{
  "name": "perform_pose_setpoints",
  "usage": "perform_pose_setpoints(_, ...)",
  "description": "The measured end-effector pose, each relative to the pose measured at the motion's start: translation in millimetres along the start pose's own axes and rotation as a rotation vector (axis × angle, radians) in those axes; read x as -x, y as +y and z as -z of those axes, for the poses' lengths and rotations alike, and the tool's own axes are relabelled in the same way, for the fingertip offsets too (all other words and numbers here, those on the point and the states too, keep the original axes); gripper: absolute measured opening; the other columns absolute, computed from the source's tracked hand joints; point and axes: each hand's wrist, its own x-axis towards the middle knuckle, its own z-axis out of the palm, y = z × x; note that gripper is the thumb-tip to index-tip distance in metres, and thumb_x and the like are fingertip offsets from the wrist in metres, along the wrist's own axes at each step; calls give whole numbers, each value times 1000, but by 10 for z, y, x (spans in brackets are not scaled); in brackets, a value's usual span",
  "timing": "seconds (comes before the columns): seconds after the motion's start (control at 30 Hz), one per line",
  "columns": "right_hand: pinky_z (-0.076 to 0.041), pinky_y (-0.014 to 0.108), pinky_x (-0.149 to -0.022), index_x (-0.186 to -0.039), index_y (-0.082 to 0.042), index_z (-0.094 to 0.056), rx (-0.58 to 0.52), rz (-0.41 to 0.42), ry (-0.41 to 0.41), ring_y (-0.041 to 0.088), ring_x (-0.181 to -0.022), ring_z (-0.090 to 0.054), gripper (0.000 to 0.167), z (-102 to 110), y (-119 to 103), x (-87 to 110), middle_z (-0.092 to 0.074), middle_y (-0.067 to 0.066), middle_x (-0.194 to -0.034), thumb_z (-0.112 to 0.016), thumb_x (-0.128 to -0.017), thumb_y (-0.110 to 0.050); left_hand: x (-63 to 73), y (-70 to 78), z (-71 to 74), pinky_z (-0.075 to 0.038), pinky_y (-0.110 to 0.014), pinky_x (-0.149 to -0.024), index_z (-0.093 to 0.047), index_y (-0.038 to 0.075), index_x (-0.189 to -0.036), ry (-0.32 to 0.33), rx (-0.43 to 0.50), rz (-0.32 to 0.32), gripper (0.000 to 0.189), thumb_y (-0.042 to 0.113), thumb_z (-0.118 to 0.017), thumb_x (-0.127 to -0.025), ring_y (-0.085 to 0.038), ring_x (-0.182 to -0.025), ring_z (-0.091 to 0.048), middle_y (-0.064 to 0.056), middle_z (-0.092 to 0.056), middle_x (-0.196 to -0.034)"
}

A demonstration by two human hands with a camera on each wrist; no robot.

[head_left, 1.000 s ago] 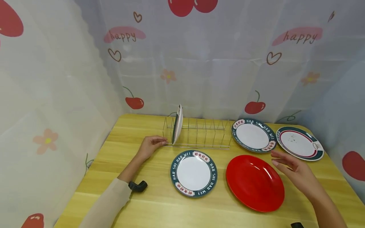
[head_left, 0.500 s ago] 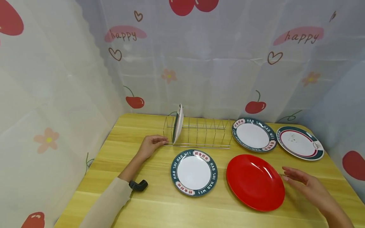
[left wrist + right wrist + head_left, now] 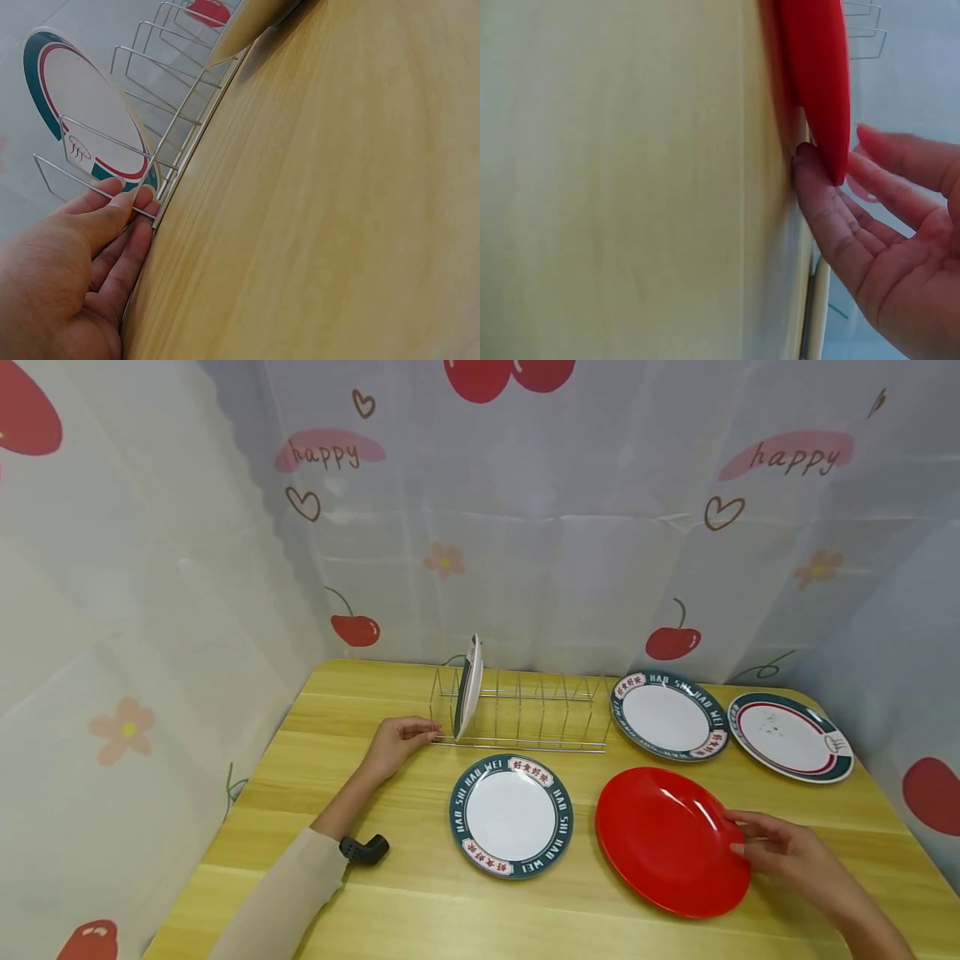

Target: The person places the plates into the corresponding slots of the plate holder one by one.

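At the left end of the wire dish rack, my left hand pinches the front wire between thumb and fingers, as the left wrist view shows. One plate with a green and red rim stands on edge in the rack, close to that hand. My right hand is at the right rim of a red plate lying on the table. In the right wrist view, fingers reach under the red rim, while the thumb stands slightly apart above it.
A green-rimmed white plate lies in front of the rack. Behind the red plate, another green-rimmed plate and an oval-looking plate with a red line lie at the back right. A printed curtain hangs behind the wooden table.
My right hand has come down from the back right plates, past the red plate's right side, and onto its rim. The left hand stays on the rack.
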Motion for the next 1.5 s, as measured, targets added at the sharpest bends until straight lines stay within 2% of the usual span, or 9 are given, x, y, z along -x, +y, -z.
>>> perform_pose_setpoints(0.17,-63,37,-78,-145,10,-46,-16,10,-23,28,-101,-69,63,-29,-2,-32,-59,32,-133,-73,-89,2,-3,-8,-4,-60,-26,-83,-77,0,-109,0,1,-6,18,5,-73,-93,-19,-98,-74,-14,-76,-108)
perform_pose_setpoints(0.5,-61,42,-87,-151,-3,-44,-228,42,-279,20,-114,-60,63,103,67,-2,-33,35,-153,-70,-94,-8,0,-2,-3,-60,-25,-84,-77,2,-110,-8,3,4,18,5,-72,-93,-19,-99,-74,-12,-76,-109)
perform_pose_setpoints(0.63,-60,42,-90,-152,-17,-49,-353,68,-399,12,-111,-60,55,141,93,-14,-54,1,-144,-61,-100,-5,6,8,1,-60,-25,-84,-77,2,-110,-8,-1,5,18,5,-72,-93,-19,-99,-74,-12,-76,-108)
perform_pose_setpoints(0.7,-59,42,-92,-152,-24,-49,-409,75,-436,7,-111,-59,54,147,92,-17,-53,-20,-136,-57,-102,-4,7,8,3,-60,-25,-84,-77,2,-110,-9,-2,5,18,5,-72,-93,-19,-98,-74,-12,-76,-108)
perform_pose_setpoints(0.77,-59,42,-93,-154,-27,-46,-443,88,-456,2,-112,-57,56,148,81,-14,-50,-31,-130,-52,-104,-4,8,6,4,-60,-25,-84,-77,2,-110,-7,-3,5,18,5,-72,-93,-18,-99,-74,-12,-76,-108)
perform_pose_setpoints(0.93,-59,43,-93,-158,-30,-36,-456,113,-442,-3,-114,-55,58,146,27,14,-48,-35,-131,-47,-107,-7,10,2,5,-60,-25,-84,-77,1,-110,-2,2,-8,18,4,-72,-93,-20,-98,-74,-13,-76,-108)
perform_pose_setpoints(1.13,-60,44,-90,-162,-34,-25,-434,166,-354,-2,-115,-55,65,109,-62,72,-44,-36,-138,-47,-107,-7,11,-11,7,-60,-26,-84,-77,1,-111,-9,11,-5,18,4,-72,-93,-20,-98,-74,-13,-76,-108)
perform_pose_setpoints(1.3,-61,45,-88,-164,-27,-16,-456,235,-304,1,-119,-56,67,68,-183,109,-42,-30,-146,-42,-107,-5,10,-20,9,-60,-27,-85,-77,1,-111,-9,14,3,19,4,-72,-93,-20,-98,-74,-13,-76,-108)
perform_pose_setpoints(1.5,-61,46,-86,-164,-32,-16,-450,215,-228,2,-116,-57,68,44,-322,141,-42,-24,-143,-45,-108,-8,-1,-21,5,-60,-27,-85,-77,2,-110,-5,6,4,18,4,-72,-93,-19,-98,-74,-12,-76,-108)
